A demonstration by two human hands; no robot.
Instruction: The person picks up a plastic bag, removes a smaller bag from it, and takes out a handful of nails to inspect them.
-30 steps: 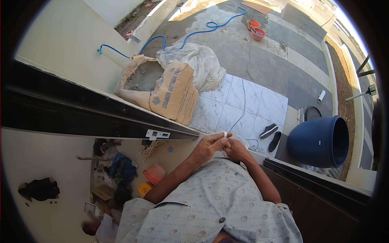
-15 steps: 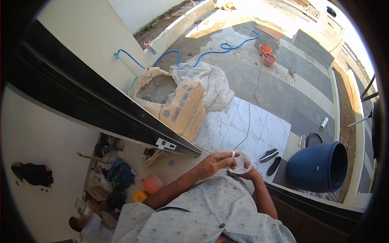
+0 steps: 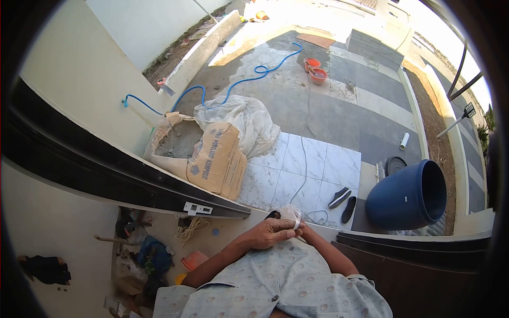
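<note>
My left hand [image 3: 272, 233] is closed on a small translucent plastic bag [image 3: 290, 213], close in front of my chest. The bag is bunched up and stands out above the fingers. Against it from the other side is my right hand [image 3: 300, 230], its fingers pressed together and mostly hidden behind the left hand and the bag. A whitish band shows at the pinched part of the bag. What the bag contains cannot be made out.
An open cement bag [image 3: 214, 159] and white sheeting [image 3: 249, 119] lie beyond the door frame [image 3: 132, 172]. Dark shoes [image 3: 339, 197] rest on marble-look tiles, beside a blue barrel [image 3: 397, 201]. Part of another person [image 3: 132, 307] shows at lower left.
My hands have come closer together, and the bag, earlier spread open between them, is now bunched up. The view has shifted, so the surroundings sit further left.
</note>
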